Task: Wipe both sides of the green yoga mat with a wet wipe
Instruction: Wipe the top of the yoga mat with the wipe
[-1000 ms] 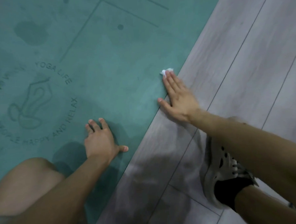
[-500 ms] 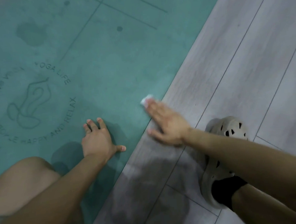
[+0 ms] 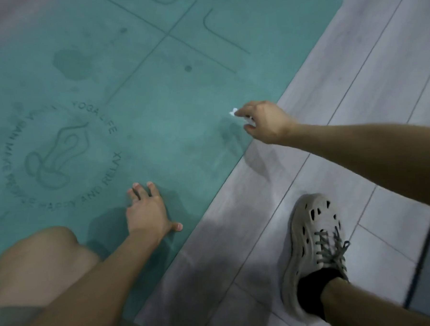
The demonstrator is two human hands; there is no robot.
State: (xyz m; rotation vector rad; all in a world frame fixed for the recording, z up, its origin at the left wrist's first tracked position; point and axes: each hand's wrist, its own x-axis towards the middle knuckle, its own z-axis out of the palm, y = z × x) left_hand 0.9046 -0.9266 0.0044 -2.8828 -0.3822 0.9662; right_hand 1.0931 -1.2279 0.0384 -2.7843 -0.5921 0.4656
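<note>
The green yoga mat (image 3: 156, 111) lies flat on the floor, filling the upper left, with a round "YOGA LIFE" emblem and guide lines on it. My right hand (image 3: 264, 121) is over the mat's right edge with its fingers curled round a crumpled white wet wipe (image 3: 233, 112), whose tip sticks out at the fingertips. My left hand (image 3: 146, 211) rests flat on the mat near its lower edge, fingers spread, holding nothing. Dark damp smears show on the mat just below the right hand.
Grey wood-look floor planks (image 3: 354, 85) run along the mat's right side. My right foot in a beige perforated shoe (image 3: 315, 244) stands on the floor at lower right. My bare left knee (image 3: 39, 261) is on the mat at lower left.
My right hand slid back along the mat's edge with the wipe, then shifted onto the mat and changed from flat pressing to curled fingers gripping the wipe. The left hand stayed planted.
</note>
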